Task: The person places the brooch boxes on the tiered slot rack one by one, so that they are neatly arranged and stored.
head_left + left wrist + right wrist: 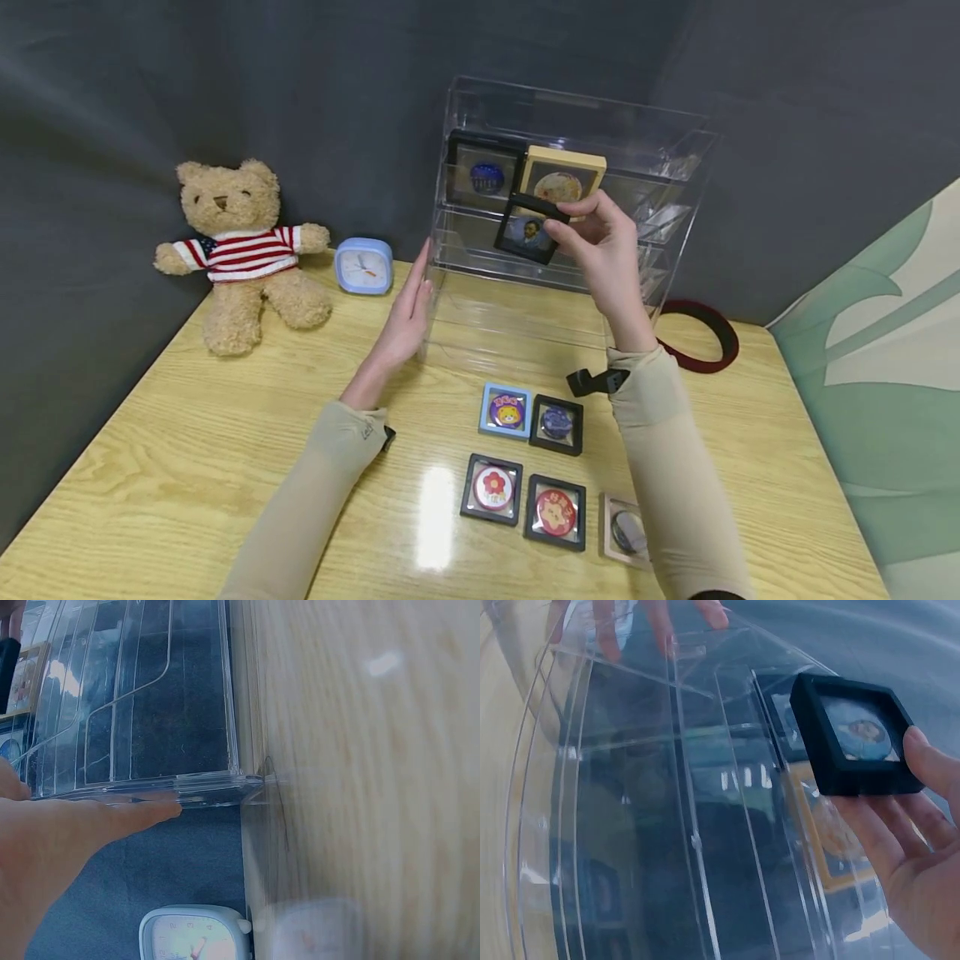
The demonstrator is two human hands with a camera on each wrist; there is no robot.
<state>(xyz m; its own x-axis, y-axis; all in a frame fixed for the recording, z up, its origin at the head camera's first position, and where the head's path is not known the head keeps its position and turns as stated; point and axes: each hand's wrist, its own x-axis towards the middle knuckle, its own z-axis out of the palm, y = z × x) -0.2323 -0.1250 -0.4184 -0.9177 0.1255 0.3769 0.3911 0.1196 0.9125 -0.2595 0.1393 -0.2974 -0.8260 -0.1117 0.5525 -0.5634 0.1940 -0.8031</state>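
Note:
My right hand [609, 242] pinches a small black frame [517, 236] by its right side, thumb in front and fingers behind. A round badge with a portrait on it shows inside. The frame is held tilted before the middle of a clear acrylic display rack [517, 332]. On the rack's upper tier stand a black frame with a blue badge [487, 178] and a yellow frame [567, 160], which the hand partly covers. My left hand [405, 321] rests with straight fingers against the rack's left side; in the left wrist view the fingers [142, 817] lie along the clear panel.
On the table lie a blue frame [506, 411], a black frame with a dark-blue badge [557, 424], two dark frames with red designs [492, 489] and a pinkish frame [624, 530]. A teddy bear [232, 250] and a blue clock [363, 267] stand left; a dark-red ring [712, 365] lies right.

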